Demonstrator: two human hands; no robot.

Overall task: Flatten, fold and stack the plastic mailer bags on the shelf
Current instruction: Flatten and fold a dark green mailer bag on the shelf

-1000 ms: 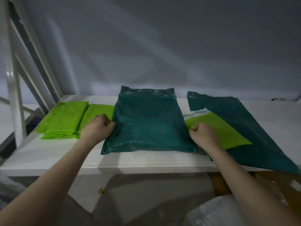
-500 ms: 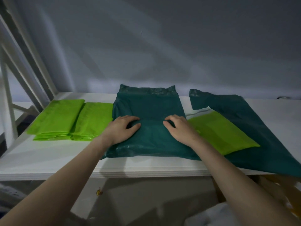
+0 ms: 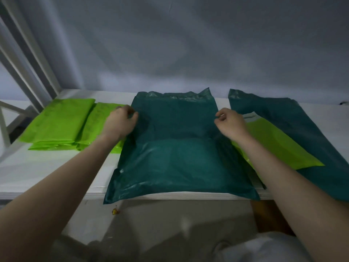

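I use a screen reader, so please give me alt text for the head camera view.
Left hand and right hand pinch the side edges of a dark teal plastic mailer bag on a white shelf, folded lime-green bags at left.

This looked like a storeroom or packing area rather than a home room. A plain white shelf board (image 3: 47,174) ran along a bare grey wall (image 3: 188,44), with a white slanted metal rack frame (image 3: 28,59) at the far left. Folded lime-green plastic mailer bags (image 3: 62,123) lay piled at the left, and dark teal plastic mailer bags (image 3: 177,163) were spread to the right.
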